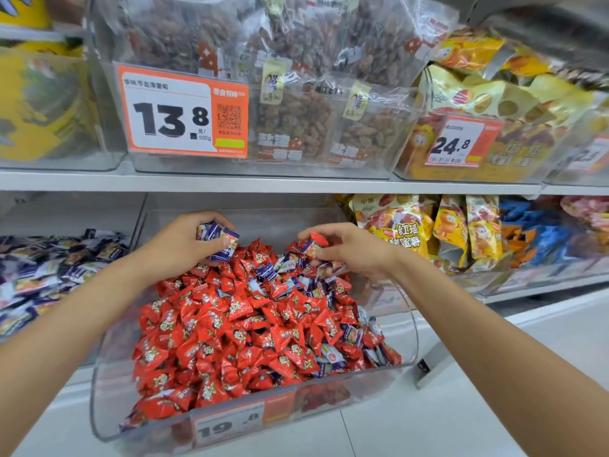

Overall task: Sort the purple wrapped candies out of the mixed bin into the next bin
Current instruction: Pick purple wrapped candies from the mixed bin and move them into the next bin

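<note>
The clear mixed bin (99, 407) in front of me is piled with red wrapped candies (230, 324) and scattered purple wrapped candies (267, 270), mostly toward the back. My left hand (184, 245) is over the back left of the pile and grips several purple candies (219, 240). My right hand (352, 249) reaches into the back right of the pile, its fingers pinching wrapped candies (313, 244) of red and purple. The neighbouring bin (49, 268) on the left holds purple candies only.
A shelf (263, 183) runs just above the bins, carrying clear bins of raisin packs and price tags (183, 112). Yellow snack bags (428, 232) fill the bin to the right. A price label (227, 423) sits on the mixed bin's front wall.
</note>
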Demonstrator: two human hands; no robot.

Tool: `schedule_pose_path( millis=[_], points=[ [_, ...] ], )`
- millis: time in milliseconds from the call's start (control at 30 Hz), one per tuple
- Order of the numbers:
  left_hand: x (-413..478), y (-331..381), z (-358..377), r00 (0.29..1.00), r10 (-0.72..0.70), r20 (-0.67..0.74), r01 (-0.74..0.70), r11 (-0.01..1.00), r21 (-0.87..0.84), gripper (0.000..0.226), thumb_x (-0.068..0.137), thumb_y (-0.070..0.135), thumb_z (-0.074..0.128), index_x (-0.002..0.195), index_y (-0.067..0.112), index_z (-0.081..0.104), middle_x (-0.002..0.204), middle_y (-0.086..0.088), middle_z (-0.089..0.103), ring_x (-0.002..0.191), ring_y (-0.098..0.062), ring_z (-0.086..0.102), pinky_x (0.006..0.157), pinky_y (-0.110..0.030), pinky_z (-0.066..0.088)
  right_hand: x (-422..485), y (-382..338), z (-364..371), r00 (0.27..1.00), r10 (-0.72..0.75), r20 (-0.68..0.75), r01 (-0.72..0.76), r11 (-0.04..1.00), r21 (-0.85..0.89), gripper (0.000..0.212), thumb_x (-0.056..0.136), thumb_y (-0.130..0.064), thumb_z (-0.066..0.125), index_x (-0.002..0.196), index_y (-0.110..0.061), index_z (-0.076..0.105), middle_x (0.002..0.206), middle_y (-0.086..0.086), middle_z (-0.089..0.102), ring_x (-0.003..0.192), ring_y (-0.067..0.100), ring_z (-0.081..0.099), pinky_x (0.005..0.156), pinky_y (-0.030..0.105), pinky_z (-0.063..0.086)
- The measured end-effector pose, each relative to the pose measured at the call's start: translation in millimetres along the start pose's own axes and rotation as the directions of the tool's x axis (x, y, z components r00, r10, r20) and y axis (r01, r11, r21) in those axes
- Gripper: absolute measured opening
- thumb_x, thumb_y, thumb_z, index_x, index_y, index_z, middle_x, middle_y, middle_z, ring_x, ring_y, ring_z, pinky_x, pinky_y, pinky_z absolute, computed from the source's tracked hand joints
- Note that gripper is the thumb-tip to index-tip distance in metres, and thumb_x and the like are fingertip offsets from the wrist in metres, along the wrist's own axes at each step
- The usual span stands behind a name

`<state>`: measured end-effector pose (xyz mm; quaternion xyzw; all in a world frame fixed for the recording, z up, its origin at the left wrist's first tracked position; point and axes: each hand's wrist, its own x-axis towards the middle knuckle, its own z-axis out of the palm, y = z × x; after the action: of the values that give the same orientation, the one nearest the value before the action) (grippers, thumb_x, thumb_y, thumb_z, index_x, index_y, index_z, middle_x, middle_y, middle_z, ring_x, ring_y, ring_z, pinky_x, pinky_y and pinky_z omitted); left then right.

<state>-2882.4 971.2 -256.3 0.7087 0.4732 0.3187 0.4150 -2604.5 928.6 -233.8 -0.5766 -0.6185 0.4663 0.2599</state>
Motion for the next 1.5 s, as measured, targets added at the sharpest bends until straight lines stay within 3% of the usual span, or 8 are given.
schedule_pose_path(
  millis=[167,533,667,1000,1167,1267,1367,1500],
  points=[
    [-0.7,-1.4,-1.2,1.0,-0.011,0.027,0.011,1.0,0.008,0.016,0.09,0.011,0.063,0.105,0.017,0.066,0.098,-0.014,0.068,0.083,-0.022,0.069,0.068,-0.025,0.06,1.2,5.1,6.8,0.998,0.012,-0.058,-0.022,0.984,-0.179,0.021,0.1,-0.002,0.042,0.102,-0.007,0.062,0.073,0.007,0.042,0.054,0.011,0.039,0.045,0.018,0.037],
    [0.2,-2.8,-1.1,0.999,-0.014,0.049,0.012,0.999,0.032,0.015,0.091,0.01,0.063,0.103,0.018,0.066,0.097,-0.016,0.068,0.081,-0.021,0.068,0.067,-0.023,0.06,33.2,34.2,41.6,0.991,0.105,0.078,-0.042,0.817,-0.574,0.052,0.079,-0.055,0.072,0.114,-0.018,0.062,0.119,0.001,0.061,0.105,0.009,0.058,0.087,0.029,0.044],
    [-1.3,-2.8,-1.5,0.998,-0.024,0.05,0.022,0.998,0.055,0.015,0.091,0.011,0.063,0.105,0.018,0.066,0.099,-0.017,0.069,0.085,-0.025,0.07,0.067,-0.021,0.059,27.5,20.7,35.2,0.995,0.016,0.097,0.013,0.955,-0.295,0.021,0.091,-0.024,0.069,0.078,-0.014,0.055,0.064,-0.002,0.047,0.047,0.003,0.039,0.049,0.02,0.035],
    [-2.0,0.9,-0.3,0.998,-0.033,0.052,0.031,0.999,0.037,0.016,0.091,0.011,0.063,0.105,0.018,0.065,0.096,-0.014,0.07,0.088,-0.029,0.07,0.066,-0.021,0.059,12.6,5.1,16.5,0.993,0.115,0.024,-0.114,0.993,-0.002,0.037,0.103,-0.024,0.047,0.14,-0.019,0.05,0.129,-0.002,0.05,0.084,0.005,0.056,0.066,0.021,0.046],
    [-1.5,-0.2,-1.4,0.998,-0.033,0.05,0.032,0.999,0.034,0.016,0.09,0.012,0.064,0.105,0.019,0.066,0.099,-0.016,0.069,0.09,-0.034,0.068,0.068,-0.025,0.06,4.6,-2.5,20.9,0.984,0.093,0.151,-0.146,0.91,0.388,0.04,0.1,-0.012,0.051,0.14,-0.011,0.046,0.097,0.006,0.06,0.07,0.011,0.054,0.054,0.022,0.039],
    [-1.3,0.6,-0.1,0.998,-0.028,0.048,0.027,0.999,0.029,0.018,0.091,0.011,0.063,0.108,0.015,0.065,0.1,-0.008,0.068,0.088,-0.024,0.069,0.066,-0.021,0.059,-5.6,-8.3,19.3,0.973,0.072,0.218,-0.097,0.99,0.105,0.06,0.094,-0.016,0.063,0.145,-0.029,0.034,0.088,0.003,0.058,0.066,0.013,0.051,0.05,0.022,0.037],
    [-2.3,1.3,-0.5,0.998,-0.029,0.052,0.028,0.999,0.022,0.017,0.091,0.009,0.063,0.107,0.014,0.065,0.098,-0.007,0.069,0.078,-0.016,0.069,0.063,-0.018,0.057,1.7,-2.5,8.2,0.998,0.042,0.055,-0.008,0.859,-0.512,0.069,0.093,-0.027,0.065,0.15,-0.028,0.025,0.136,0.0,0.051,0.106,0.016,0.06,0.082,0.025,0.045],
    [-1.4,0.5,-0.5,0.998,-0.017,0.053,0.016,1.0,0.026,0.016,0.09,0.009,0.063,0.106,0.015,0.066,0.097,-0.004,0.069,0.072,-0.008,0.07,0.063,-0.019,0.058,16.9,10.4,4.9,0.999,-0.027,-0.041,0.004,0.882,-0.471,0.051,0.099,-0.003,0.047,0.146,-0.019,0.04,0.099,0.005,0.068,0.062,0.005,0.062,0.055,0.018,0.046]
  ],
)
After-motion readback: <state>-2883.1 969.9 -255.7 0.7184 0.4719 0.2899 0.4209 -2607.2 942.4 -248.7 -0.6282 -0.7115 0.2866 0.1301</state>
